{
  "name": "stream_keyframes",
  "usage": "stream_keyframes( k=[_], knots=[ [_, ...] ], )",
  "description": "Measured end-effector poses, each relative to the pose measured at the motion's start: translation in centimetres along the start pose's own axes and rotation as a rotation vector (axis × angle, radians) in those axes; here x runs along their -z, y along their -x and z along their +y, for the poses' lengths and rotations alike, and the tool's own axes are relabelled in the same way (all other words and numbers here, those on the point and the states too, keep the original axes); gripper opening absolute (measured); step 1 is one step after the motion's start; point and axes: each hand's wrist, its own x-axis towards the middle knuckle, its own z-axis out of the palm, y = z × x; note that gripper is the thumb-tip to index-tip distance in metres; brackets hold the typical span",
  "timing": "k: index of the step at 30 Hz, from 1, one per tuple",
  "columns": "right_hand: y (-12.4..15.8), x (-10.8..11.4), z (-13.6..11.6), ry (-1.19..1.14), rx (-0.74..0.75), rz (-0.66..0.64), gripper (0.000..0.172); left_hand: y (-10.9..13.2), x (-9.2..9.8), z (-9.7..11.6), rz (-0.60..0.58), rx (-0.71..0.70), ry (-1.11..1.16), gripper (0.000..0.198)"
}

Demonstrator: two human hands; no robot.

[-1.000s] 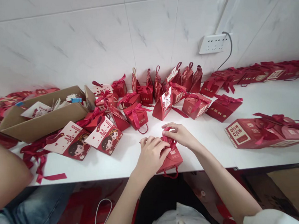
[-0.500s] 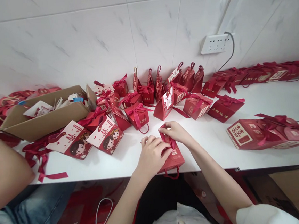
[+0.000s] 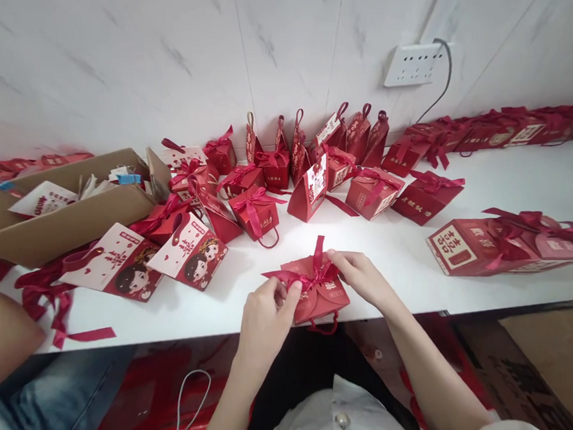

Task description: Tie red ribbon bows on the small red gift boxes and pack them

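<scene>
A small red gift box (image 3: 318, 298) sits at the table's front edge, its cord handle (image 3: 322, 325) hanging over the side. Across its top runs a dark red ribbon (image 3: 316, 276) tied in a knot at the middle, one end pointing up. My left hand (image 3: 273, 310) pinches the ribbon on the left, thumb close to the knot. At the box's right side, my right hand (image 3: 359, 274) has its fingers closed at the ribbon's right part; the fingertips partly hide what they grip. Two white-and-red cartoon boxes (image 3: 189, 250) lie to the left.
Several red boxes (image 3: 257, 212) with bows stand behind. An open cardboard box (image 3: 57, 228) holds cards and clips at left. A long red box (image 3: 509, 242) lies at right. Another person's arm (image 3: 3, 333) reaches in at left. A power strip (image 3: 414, 64) hangs on the wall.
My hands have moved apart, and the ribbon is now spread out with a knot on top of the box. The camera view has shifted slightly.
</scene>
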Motion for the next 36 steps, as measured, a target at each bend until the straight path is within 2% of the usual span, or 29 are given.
stream_keyframes(
  k=[3, 6, 10, 17, 22, 26, 29, 30, 32, 34, 36],
  knots=[
    [-0.7, -0.4, 0.1, -0.114, -0.006, -0.039, 0.044, -0.2, -0.7, -0.3, 0.0, 0.043, 0.153, 0.035],
    [-0.5, -0.5, 0.5, -0.353, -0.031, -0.107, 0.036, -0.3, -1.3, -0.9, 0.002, 0.023, 0.357, 0.032],
    [0.5, -0.8, 1.4, -0.686, -0.093, -0.158, 0.032, -0.2, -2.4, -1.7, 0.078, 0.031, 0.568, 0.03],
    [0.7, -1.6, 2.5, -0.978, -0.238, -0.088, 0.043, -0.1, -3.9, -2.6, 0.152, -0.069, 0.565, 0.027],
    [0.6, -2.1, 2.6, -1.076, -0.25, -0.084, 0.049, 0.1, -4.2, -2.8, 0.167, -0.087, 0.592, 0.03],
    [1.0, -1.3, 3.5, -0.928, -0.181, -0.115, 0.049, -0.3, -4.1, -4.1, 0.078, -0.034, 0.762, 0.031],
    [2.8, -0.6, 4.8, -0.658, -0.043, -0.026, 0.043, -1.3, -3.8, -5.3, 0.062, -0.047, 0.897, 0.03],
    [3.8, -0.7, 5.2, -0.545, 0.012, 0.02, 0.047, -1.6, -3.6, -5.6, 0.065, -0.063, 0.892, 0.035],
    [5.7, -1.6, 5.8, -0.314, 0.116, 0.087, 0.066, -1.8, -3.6, -5.6, 0.024, -0.098, 0.815, 0.042],
    [7.1, -2.9, 6.0, -0.134, 0.184, 0.126, 0.086, -1.3, -3.9, -5.4, -0.024, -0.136, 0.721, 0.04],
    [7.6, -4.0, 6.2, -0.052, 0.184, 0.162, 0.097, -0.1, -4.5, -5.1, 0.009, -0.148, 0.639, 0.036]
  ],
)
